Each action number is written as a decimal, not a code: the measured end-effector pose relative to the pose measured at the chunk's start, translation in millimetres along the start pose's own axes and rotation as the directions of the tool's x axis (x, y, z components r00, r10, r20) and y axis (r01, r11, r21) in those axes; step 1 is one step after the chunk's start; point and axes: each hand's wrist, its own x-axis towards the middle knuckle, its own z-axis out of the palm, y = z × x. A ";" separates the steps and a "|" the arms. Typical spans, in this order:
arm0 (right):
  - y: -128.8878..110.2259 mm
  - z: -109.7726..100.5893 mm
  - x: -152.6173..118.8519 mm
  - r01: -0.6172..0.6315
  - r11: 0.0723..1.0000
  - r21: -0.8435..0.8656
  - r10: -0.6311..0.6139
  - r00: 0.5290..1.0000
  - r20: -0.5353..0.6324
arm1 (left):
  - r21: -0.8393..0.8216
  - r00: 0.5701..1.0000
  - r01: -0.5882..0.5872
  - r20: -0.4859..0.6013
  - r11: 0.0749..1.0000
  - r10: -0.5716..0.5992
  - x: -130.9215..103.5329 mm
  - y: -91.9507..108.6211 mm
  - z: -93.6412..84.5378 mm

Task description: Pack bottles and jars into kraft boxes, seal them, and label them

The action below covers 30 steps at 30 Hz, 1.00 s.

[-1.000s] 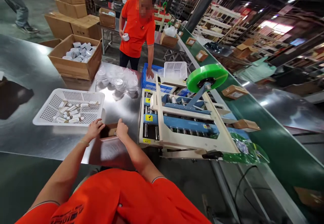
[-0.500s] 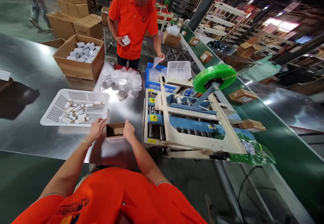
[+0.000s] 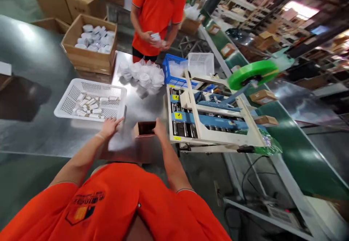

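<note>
Box (image 3: 145,128), brown and open at the top, sits on the near part of the metal table (image 3: 54,135), between the hands and just left of the machine (image 3: 222,127); its interior is dark, contents not readable. Right hand (image 3: 160,129), blurred, grasps the box's right wall with the fingers at the rim. Left hand (image 3: 110,126) is free of the box, fingers loosely extended, at the near right corner of the basket (image 3: 84,117); contact with the basket cannot be told. Basket, white and perforated, holds a loose heap of white tubes (image 3: 89,104) with brownish ends. Beyond it, at far left, an open carton (image 3: 89,60) is filled with white pieces (image 3: 95,39); to its right, clear-wrapped items (image 3: 141,74) stand in a cluster. Green tape roll (image 3: 252,74) is mounted over the machine; a blue crate (image 3: 167,70) lies at its far left corner. Across the table a co-worker (image 3: 160,12) in orange holds something white in both hands. Right: green conveyor (image 3: 294,146), carrying small cartons (image 3: 262,96).
</note>
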 end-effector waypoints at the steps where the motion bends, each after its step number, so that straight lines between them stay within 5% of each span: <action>1: -0.1 0.5 0.4 -0.013 1.000 -0.010 0.013 1.000 0.000 | -0.010 1.000 0.001 0.002 1.000 -0.001 -0.1 -0.7 -1.2; 14: -12.8 7.7 -4.0 -0.183 0.983 -0.008 0.183 0.982 -0.042 | -0.148 1.000 -0.019 -0.017 0.989 0.016 -6.7 -3.7 1.8; 30: -10.1 9.9 0.0 -0.166 0.986 -0.006 0.166 0.984 -0.059 | -0.083 0.998 -0.049 -0.032 0.995 0.047 -8.3 -8.1 2.3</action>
